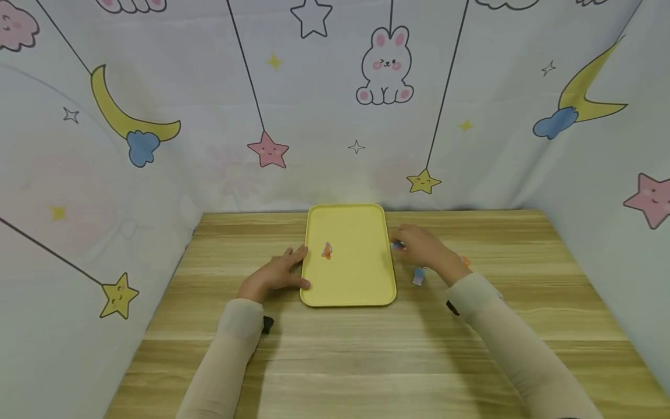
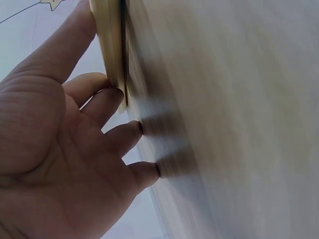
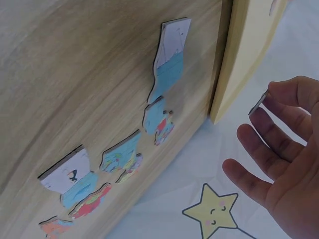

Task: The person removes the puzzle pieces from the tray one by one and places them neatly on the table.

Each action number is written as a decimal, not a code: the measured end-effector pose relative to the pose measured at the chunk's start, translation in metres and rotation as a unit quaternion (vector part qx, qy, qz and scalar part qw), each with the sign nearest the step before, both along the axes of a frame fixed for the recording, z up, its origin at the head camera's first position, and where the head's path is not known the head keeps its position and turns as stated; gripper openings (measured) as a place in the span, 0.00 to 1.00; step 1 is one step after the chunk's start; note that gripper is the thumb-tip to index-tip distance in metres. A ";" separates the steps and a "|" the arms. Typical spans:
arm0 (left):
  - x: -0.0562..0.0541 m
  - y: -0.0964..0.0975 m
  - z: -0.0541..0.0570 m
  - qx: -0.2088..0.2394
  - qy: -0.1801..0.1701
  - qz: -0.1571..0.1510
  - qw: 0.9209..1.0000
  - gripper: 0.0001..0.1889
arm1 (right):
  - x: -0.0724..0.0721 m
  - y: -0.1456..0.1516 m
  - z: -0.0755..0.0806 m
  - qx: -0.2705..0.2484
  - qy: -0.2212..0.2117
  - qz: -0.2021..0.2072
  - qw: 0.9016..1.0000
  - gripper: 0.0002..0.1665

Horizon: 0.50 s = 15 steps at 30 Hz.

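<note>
A yellow tray (image 1: 348, 291) lies on the wooden table, with one small orange puzzle piece (image 1: 327, 251) on its left part. At the tray's left edge, my left hand (image 1: 275, 273) touches the rim with spread, fairly straight fingers; in the left wrist view, two fingertips of that left hand (image 2: 75, 134) rest on the table. My right hand (image 1: 423, 247) is just right of the tray. In the right wrist view it pinches a thin puzzle piece (image 3: 258, 103), seen edge-on, between thumb and finger above the table; the picture on it is hidden.
Right of the tray lie several loose puzzle pieces, among them a blue-and-white one (image 3: 170, 62), another with a dark mark (image 3: 72, 172) and an orange one (image 1: 466, 262). A printed cloth (image 1: 335, 116) with stars and a rabbit hangs behind the table and along its sides.
</note>
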State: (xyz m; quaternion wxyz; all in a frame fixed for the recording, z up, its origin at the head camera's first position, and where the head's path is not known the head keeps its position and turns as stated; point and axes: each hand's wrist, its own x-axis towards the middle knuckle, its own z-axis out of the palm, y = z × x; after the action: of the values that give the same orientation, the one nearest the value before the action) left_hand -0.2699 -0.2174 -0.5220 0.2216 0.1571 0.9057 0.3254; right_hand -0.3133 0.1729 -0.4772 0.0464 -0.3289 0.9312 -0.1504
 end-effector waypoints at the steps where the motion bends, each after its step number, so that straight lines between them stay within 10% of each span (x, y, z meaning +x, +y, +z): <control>1: 0.000 0.000 0.000 0.001 -0.001 0.000 1.000 0.56 | 0.001 0.002 0.001 0.000 -0.002 -0.003 1.000 0.16; 15: 0.002 0.001 0.004 -0.001 0.003 0.002 1.000 0.56 | 0.006 0.024 -0.007 -0.006 -0.015 -0.032 0.999 0.17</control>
State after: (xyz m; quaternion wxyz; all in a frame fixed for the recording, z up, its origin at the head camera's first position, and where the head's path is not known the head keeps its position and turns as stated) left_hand -0.2682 -0.2167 -0.5181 0.2180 0.1560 0.9071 0.3246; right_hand -0.3070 0.1972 -0.4841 0.0536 -0.2971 0.9394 -0.1623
